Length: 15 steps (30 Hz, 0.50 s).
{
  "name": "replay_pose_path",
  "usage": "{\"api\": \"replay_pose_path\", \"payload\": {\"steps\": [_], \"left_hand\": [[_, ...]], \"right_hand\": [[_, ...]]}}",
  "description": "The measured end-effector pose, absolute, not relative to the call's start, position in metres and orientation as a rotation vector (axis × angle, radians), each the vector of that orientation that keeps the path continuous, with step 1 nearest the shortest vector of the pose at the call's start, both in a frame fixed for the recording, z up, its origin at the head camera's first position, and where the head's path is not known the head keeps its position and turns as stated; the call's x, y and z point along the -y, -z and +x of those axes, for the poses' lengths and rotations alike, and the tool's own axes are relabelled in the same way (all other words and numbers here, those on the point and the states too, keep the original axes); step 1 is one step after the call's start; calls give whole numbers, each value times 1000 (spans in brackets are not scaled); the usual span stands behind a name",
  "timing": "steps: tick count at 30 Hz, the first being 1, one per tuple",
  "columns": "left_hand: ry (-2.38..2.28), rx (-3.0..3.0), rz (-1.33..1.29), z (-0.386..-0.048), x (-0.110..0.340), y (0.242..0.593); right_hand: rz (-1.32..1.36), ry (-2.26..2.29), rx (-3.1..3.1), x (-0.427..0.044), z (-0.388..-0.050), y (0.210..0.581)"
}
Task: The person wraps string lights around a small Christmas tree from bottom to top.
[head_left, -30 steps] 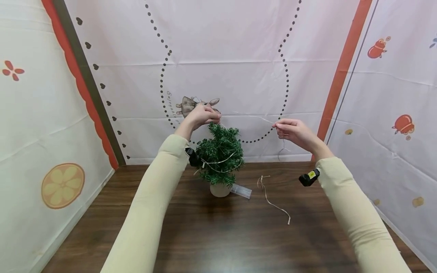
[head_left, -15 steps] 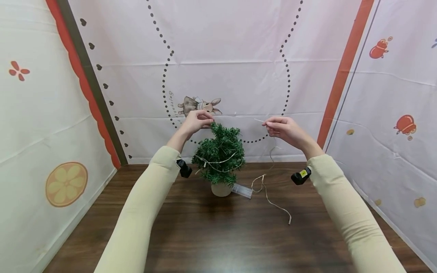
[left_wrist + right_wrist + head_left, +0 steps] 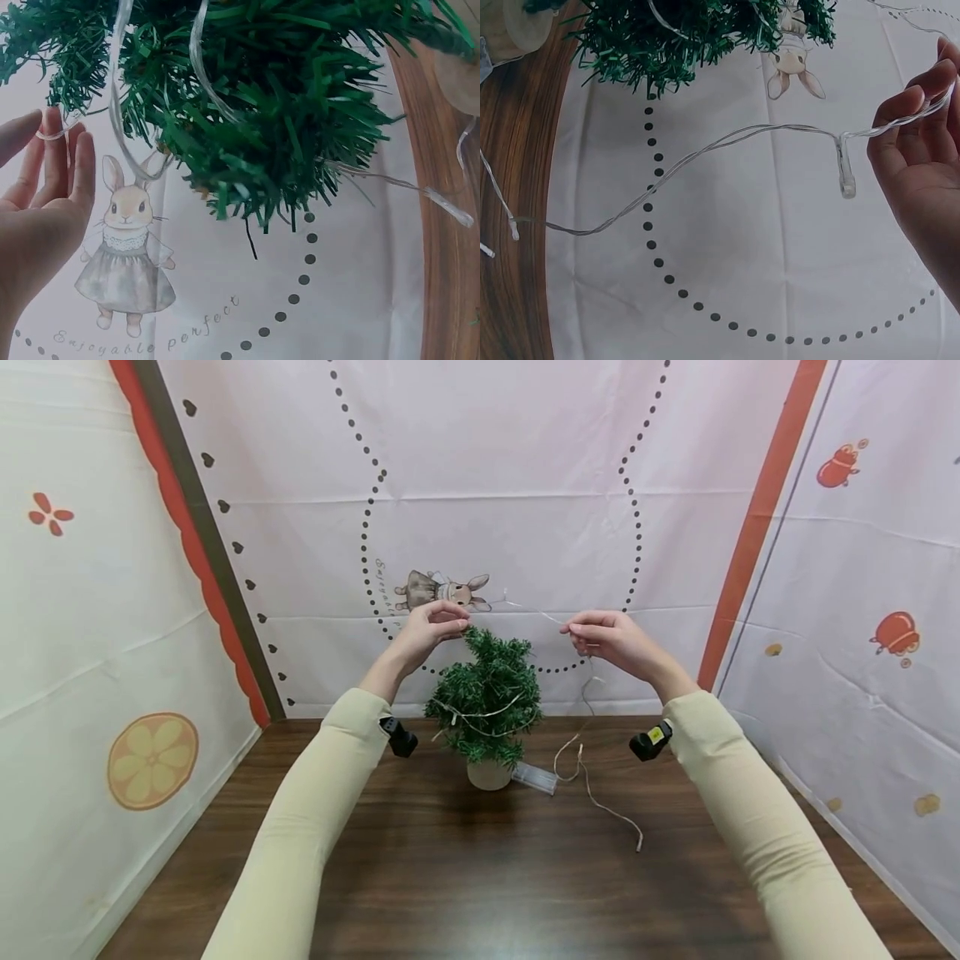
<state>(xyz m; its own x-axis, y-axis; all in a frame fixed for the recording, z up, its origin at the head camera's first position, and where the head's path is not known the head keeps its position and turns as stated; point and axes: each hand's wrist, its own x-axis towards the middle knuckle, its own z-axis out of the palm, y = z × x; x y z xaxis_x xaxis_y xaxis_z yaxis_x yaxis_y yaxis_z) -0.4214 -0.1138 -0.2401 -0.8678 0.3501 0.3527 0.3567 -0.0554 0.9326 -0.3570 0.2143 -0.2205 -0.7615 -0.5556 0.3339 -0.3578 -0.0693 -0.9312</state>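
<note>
A small artificial Christmas tree [image 3: 487, 693] stands in a pale pot [image 3: 489, 774] on the table, with thin clear string lights [image 3: 487, 717] wound around its branches. At the treetop, my left hand [image 3: 429, 628] pinches the light wire between thumb and fingers; in the left wrist view the wire [image 3: 52, 137] crosses at the thumb tip. To the right of the tree, my right hand [image 3: 611, 642] pinches another stretch of the wire. In the right wrist view the string lights [image 3: 742, 135] run from those fingers, past a dangling bulb [image 3: 847, 184], down towards the table.
A clear plastic battery box [image 3: 536, 778] lies beside the pot. The loose tail of the wire [image 3: 611, 812] trails over the brown wooden table [image 3: 480, 877]. Printed cloth [image 3: 510, 435] hangs behind and at both sides.
My right hand has moved left, closer to the tree, and the wire between the hands now arches slackly. My left hand has shifted slightly left and down at the treetop.
</note>
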Motion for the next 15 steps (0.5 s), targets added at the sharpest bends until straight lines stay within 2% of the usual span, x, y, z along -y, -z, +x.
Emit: {"api": "replay_pose_path", "payload": {"steps": [15], "left_hand": [[1947, 2208, -1023, -394, 136, 233]], "right_hand": [[-1045, 1852, -2076, -210, -355, 221]]}}
